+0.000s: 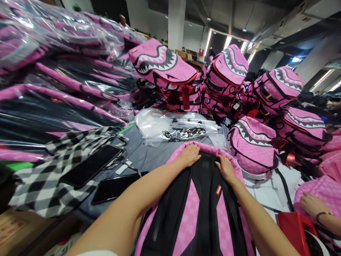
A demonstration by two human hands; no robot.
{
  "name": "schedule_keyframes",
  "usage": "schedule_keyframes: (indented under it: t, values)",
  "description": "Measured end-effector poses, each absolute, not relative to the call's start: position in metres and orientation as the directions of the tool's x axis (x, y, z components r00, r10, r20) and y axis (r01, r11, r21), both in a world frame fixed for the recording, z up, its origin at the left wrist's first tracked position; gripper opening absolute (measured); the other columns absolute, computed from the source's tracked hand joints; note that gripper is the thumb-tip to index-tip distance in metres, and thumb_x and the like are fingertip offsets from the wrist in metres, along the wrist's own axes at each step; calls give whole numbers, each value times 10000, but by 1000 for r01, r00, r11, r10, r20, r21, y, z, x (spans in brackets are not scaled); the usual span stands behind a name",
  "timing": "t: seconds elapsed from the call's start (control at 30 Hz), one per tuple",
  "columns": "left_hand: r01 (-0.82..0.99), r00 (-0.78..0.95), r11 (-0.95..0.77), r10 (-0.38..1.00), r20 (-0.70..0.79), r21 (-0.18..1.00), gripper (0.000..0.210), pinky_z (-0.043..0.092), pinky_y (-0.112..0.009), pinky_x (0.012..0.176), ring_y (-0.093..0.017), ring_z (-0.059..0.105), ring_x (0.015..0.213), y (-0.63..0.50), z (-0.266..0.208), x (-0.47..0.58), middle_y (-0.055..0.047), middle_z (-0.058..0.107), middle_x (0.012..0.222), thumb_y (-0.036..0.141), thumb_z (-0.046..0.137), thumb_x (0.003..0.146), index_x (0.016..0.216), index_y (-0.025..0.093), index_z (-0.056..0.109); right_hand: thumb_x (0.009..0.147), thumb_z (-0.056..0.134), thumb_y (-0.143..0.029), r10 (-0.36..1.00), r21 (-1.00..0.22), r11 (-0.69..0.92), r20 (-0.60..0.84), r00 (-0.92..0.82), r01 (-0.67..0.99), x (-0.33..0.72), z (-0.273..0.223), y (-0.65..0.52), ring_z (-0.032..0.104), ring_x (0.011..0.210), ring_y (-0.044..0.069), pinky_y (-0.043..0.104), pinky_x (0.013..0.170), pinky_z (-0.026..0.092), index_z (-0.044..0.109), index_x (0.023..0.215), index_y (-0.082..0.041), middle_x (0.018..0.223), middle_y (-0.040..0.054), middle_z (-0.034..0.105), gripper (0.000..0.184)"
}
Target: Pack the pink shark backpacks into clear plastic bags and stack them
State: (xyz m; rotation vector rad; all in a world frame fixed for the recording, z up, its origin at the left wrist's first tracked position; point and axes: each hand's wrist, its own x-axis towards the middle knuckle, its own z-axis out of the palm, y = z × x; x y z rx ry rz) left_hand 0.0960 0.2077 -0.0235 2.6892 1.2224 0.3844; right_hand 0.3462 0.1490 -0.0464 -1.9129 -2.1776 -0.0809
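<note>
A pink and black backpack [206,213] lies before me with its black back panel and straps facing up. My left hand [190,155] is closed on its pink top edge, fingers curled over toward the black panel. On the upper right edge, my right hand [225,169] grips the bag, its fingertips bent onto the black fabric. A small red label sits on the right strap. Just beyond the bag's top lies a clear plastic packing bag [177,124] with dark print.
Plastic-wrapped backpacks [66,81] are piled at left. Several pink shark-mouth backpacks [162,64] stand at back and right. A checked cloth [53,177], a black phone [92,165] and another dark device [114,186] lie left. At right are a red object [294,229] and another person's hand [314,206].
</note>
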Motion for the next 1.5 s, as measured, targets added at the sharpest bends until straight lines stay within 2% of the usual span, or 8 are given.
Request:
schedule_keyframes:
  t: [0.3,0.53,0.77,0.9,1.13,1.23,1.33,1.5]
  values:
    - [806,556,-547,831,31,226,627,426,-509,1043,-401,588,1224,218,11,91,-230,635,1321,584,628,872,1298,124,623,1007,443,-330,949,63,32,310,-50,998,296,-53,196,625,967,320,428,815,440,641,1178,-147,1029,197,684,320]
    - [794,504,-401,855,-125,458,1000,203,-725,1130,-502,77,1523,160,-7,69,-246,165,1666,887,338,832,1612,271,220,972,441,-220,928,75,-1,371,-27,997,295,-46,231,665,887,292,387,757,452,679,1086,-145,944,183,708,274]
    - [806,412,-410,907,94,428,710,182,-609,1208,-437,87,1544,177,-35,95,-194,158,1681,662,410,975,1568,273,356,994,448,-291,956,43,24,291,-35,999,303,-21,219,660,1102,305,411,897,495,620,1277,-119,1185,214,693,373]
    - [834,381,-406,913,143,374,639,205,-590,1204,-434,181,1530,175,-38,101,-195,267,1655,542,433,1011,1573,250,354,1002,436,-391,924,-29,242,313,-221,970,296,-17,133,406,1441,306,482,1124,376,449,1498,-216,1569,140,436,526]
    - [846,461,-454,886,45,279,559,233,-605,1164,-428,303,1484,176,-11,89,-216,414,1576,406,341,1041,1545,173,399,1006,424,-357,925,124,258,253,-282,958,252,-57,72,380,1466,300,466,1170,336,517,1456,-113,1568,191,426,521]
    - [673,700,-683,712,52,283,406,275,-559,1141,-339,488,1351,149,9,67,-97,641,1373,456,401,1024,1325,291,618,1004,414,-320,900,157,264,313,-302,952,252,-75,82,377,1469,290,454,1163,349,488,1482,-119,1580,177,412,524]
    - [246,928,-930,307,212,272,439,407,-410,1012,-255,611,1084,105,13,59,-82,706,1142,589,447,981,1099,233,675,986,408,-272,887,144,269,349,-303,952,254,-86,85,381,1465,283,466,1150,357,480,1491,-149,1586,156,409,525]
    - [-159,950,-986,-142,277,39,279,437,-348,795,-207,580,770,73,-29,82,-49,650,774,443,616,912,745,220,616,1019,357,-274,849,-8,246,483,-212,969,255,-80,88,463,1397,278,471,1130,369,564,1399,-150,1517,168,504,451]
